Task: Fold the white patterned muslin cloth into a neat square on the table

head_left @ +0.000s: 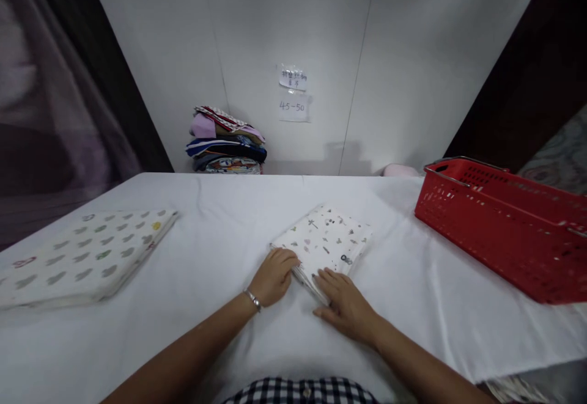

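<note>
A folded white cloth (326,233) with small grey and green prints lies at an angle on the white-covered table. At its left corner, my left hand (274,274), with a silver bracelet on the wrist, has its fingers closed over the edge. My right hand (345,306) rests on the near corner of the same cloth, fingers stretched out over the top and thumb apart on the table side. The undersides of the fingers are hidden. Farther left lies a larger folded white cloth (92,251) printed with rows of grey shapes and a few coloured ones; neither hand touches it.
A red plastic basket (495,227) with metal handles stands on the right of the table (220,220). Behind the table's far edge is a stack of folded fabrics (227,141). Paper notes (294,107) are taped to the wall, and a pink item (400,170) shows at the back right.
</note>
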The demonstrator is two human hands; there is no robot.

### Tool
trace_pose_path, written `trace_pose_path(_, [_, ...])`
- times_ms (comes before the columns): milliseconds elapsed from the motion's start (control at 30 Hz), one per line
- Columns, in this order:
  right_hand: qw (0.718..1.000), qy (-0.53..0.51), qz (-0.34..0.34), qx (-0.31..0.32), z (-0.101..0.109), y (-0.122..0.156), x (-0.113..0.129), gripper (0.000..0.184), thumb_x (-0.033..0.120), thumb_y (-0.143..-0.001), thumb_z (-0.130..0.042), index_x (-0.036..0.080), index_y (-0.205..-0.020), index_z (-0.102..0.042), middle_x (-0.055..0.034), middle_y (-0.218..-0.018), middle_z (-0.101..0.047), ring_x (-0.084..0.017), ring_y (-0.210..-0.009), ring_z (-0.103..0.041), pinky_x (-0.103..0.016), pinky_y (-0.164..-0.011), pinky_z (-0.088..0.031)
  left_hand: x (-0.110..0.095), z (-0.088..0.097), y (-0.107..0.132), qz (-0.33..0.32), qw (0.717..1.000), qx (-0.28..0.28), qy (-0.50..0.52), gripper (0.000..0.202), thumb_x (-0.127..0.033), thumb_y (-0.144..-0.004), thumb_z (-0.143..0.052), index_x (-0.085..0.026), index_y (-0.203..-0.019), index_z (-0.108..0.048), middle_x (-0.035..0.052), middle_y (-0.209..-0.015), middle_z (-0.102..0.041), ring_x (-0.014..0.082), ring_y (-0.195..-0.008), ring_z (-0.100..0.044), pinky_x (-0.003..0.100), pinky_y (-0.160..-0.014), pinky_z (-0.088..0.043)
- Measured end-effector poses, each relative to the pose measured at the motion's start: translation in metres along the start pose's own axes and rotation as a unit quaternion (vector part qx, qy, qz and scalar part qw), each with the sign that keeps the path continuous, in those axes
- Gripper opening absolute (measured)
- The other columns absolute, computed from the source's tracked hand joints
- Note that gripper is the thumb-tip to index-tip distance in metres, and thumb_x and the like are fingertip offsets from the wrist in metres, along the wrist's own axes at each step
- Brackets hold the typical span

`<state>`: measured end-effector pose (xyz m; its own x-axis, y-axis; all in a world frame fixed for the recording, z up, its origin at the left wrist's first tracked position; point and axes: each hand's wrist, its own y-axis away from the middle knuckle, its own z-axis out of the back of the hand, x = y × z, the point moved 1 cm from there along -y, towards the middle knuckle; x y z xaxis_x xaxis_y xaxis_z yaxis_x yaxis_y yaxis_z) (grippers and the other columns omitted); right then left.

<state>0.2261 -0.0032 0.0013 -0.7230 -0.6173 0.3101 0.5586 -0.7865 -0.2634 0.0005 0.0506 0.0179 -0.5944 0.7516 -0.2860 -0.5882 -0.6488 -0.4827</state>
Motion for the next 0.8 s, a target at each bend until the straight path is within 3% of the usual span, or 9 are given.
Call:
trace_pose_path(67, [0.998, -0.033, -0.022, -0.05, 0.014, -0.006, -0.028, 0.05, 0.042, -0.089, -0.043, 0.021, -0.134, -0.045, -0.0092, -0.136, -0.048, -0.023, -0.127, -0.042, -0.044, -0.103, -0.036, -0.021, -0.007, 0.004, -0.03, 0.999, 0.011, 0.024, 0.036, -0.012, -0.077, -0.05, -0.019, -0.113, -0.052, 0.009, -0.113, -0.056, 0.0218, -0.109, -0.049, 0.045, -0.101, -0.032])
trace_pose_path(133, [0.989, -0.035, -0.079, -0.116, 0.03, -0.015, -0.065, 0.042, 0.038, -0.089, -0.042, 0.021, -0.126, -0.054, -0.0087, -0.131, -0.053, -0.024, -0.125, -0.044, -0.045, -0.104, -0.034, -0.039, -0.016, 0.005, -0.049, 0.998, 0.038, 0.029, 0.042, -0.027, -0.079, -0.059, -0.021, -0.12, -0.049, 0.0094, -0.119, -0.054, 0.0242, -0.114, -0.046, 0.048, -0.105, -0.026])
trace_pose_path(200, [0.976, -0.017, -0.167, -0.136, 0.045, -0.028, -0.104, 0.04, 0.033, -0.087, -0.042, 0.018, -0.12, -0.059, -0.0102, -0.129, -0.054, -0.024, -0.124, -0.045, -0.044, -0.105, -0.033, -0.052, -0.025, 0.003, -0.056, 0.996, 0.062, 0.019, 0.051, -0.037, -0.077, -0.064, -0.023, -0.124, -0.045, 0.0093, -0.122, -0.053, 0.0255, -0.117, -0.044, 0.05, -0.106, -0.022])
trace_pose_path(267, [0.951, -0.003, -0.288, -0.11, 0.057, -0.042, -0.14, 0.04, 0.028, -0.086, -0.041, 0.017, -0.12, -0.059, -0.0086, -0.134, -0.05, -0.022, -0.127, -0.041, -0.039, -0.107, -0.031, -0.061, -0.035, -0.001, -0.055, 0.996, 0.074, 0.002, 0.049, -0.036, -0.077, -0.065, -0.023, -0.121, -0.047, 0.0082, -0.118, -0.055, 0.0244, -0.113, -0.046, 0.048, -0.105, -0.024])
trace_pose_path(400, [0.933, -0.013, -0.352, -0.07, 0.068, -0.063, -0.177, 0.039, 0.028, -0.083, -0.045, 0.014, -0.115, -0.062, -0.0113, -0.12, -0.061, -0.025, -0.114, -0.053, -0.037, -0.097, -0.04, -0.064, -0.047, -0.007, -0.045, 0.995, 0.081, -0.042, 0.029, -0.021, -0.078, -0.062, -0.022, -0.105, -0.053, 0.0041, -0.103, -0.06, 0.0197, -0.101, -0.051, 0.043, -0.1, -0.029])
trace_pose_path(467, [0.934, -0.024, -0.355, -0.044, 0.066, -0.061, -0.176, 0.034, 0.03, -0.082, -0.047, 0.015, -0.106, -0.066, -0.0095, -0.108, -0.067, -0.024, -0.103, -0.059, -0.034, -0.089, -0.043, -0.053, -0.042, -0.004, -0.04, 0.994, 0.087, -0.058, 0.024, -0.014, -0.076, -0.06, -0.021, -0.098, -0.054, 0.0029, -0.099, -0.061, 0.0186, -0.098, -0.053, 0.043, -0.101, -0.028])
trace_pose_path(567, [0.936, -0.032, -0.349, -0.02, 0.056, -0.041, -0.152, 0.034, 0.036, -0.083, -0.046, 0.015, -0.099, -0.067, -0.0094, -0.098, -0.069, -0.023, -0.093, -0.061, -0.032, -0.081, -0.044, -0.018, -0.019, 0.01, -0.011, 0.994, 0.088, -0.07, 0.028, -0.004, -0.071, -0.054, -0.021, -0.093, -0.056, 0.0018, -0.098, -0.063, 0.0185, -0.1, -0.054, 0.047, -0.105, -0.022])
trace_pose_path(667, [0.942, -0.06, -0.331, -0.004, 0.047, -0.008, -0.119, 0.041, 0.051, -0.082, -0.046, 0.018, -0.094, -0.066, -0.0069, -0.086, -0.069, -0.021, -0.078, -0.062, -0.03, -0.068, -0.044, 0.019, 0.01, 0.028, 0.024, 0.993, 0.08, -0.089, 0.048, 0.001, -0.066, -0.047, -0.022, -0.108, -0.055, 0.0035, -0.114, -0.061, 0.0222, -0.118, -0.046, 0.052, -0.108, -0.017])
trace_pose_path(800, [0.931, -0.118, -0.335, -0.083, 0.043, 0.024, -0.099, 0.044, 0.055, -0.083, -0.044, 0.019, -0.1, -0.063, -0.0063, -0.091, -0.067, -0.019, -0.075, -0.06, -0.03, -0.067, -0.045, 0.031, 0.028, 0.038, 0.037, 0.993, 0.088, -0.065, 0.055, -0.001, -0.064, -0.044, -0.021, -0.115, -0.054, 0.0051, -0.121, -0.059, 0.0225, -0.121, -0.045, 0.05, -0.106, -0.024])
